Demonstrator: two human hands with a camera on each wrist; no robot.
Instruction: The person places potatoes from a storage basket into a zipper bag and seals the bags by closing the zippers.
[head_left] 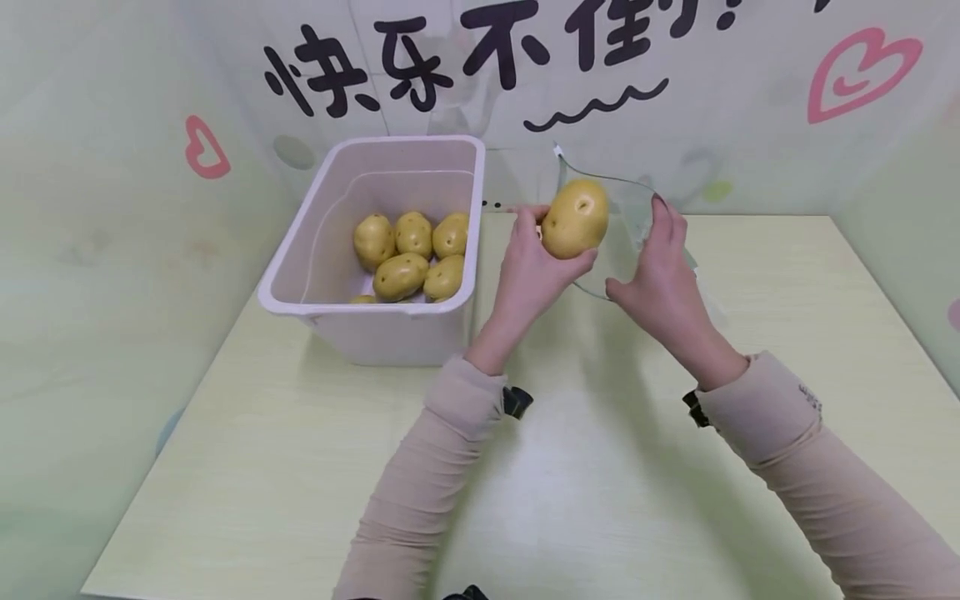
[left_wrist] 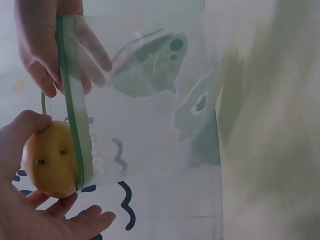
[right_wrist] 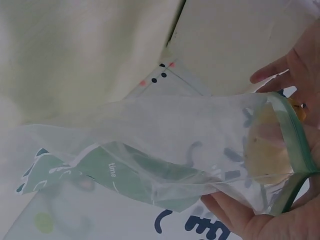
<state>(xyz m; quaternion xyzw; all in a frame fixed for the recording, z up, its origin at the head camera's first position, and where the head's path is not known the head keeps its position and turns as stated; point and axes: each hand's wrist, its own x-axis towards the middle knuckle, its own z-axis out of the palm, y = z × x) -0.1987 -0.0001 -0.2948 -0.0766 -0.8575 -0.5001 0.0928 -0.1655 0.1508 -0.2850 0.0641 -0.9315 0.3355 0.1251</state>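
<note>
Two hands at work, both right of the tub. Fingers of the left hand (head_left: 534, 271) grasp one potato (head_left: 579, 218), thumb on one side, other fingers on the other. Fingers of the right hand (head_left: 663, 287) are spread, holding the edge of a clear bag (right_wrist: 150, 155) between them. Potato location: raised, right of the tub and above the bench (head_left: 555, 508), at the bag's mouth. Right wrist view shows much of it through the film; how far it is inside, cannot tell. Bag: green band along the mouth, green printing on the body; it stretches away on the side far from the tub.

Tub (head_left: 393, 340): pale, deep, standing on the bench. Inside it, at least five more potatoes (head_left: 401, 277), partly hidden by the near rim. Sleeves (head_left: 765, 408): beige, folded cuffs, black fittings at both wrists, nearer the wearer than the tub. Behind the tub: pale backdrop (head_left: 750, 117) with large black characters (head_left: 500, 42), a wavy line and pink hearts.
</note>
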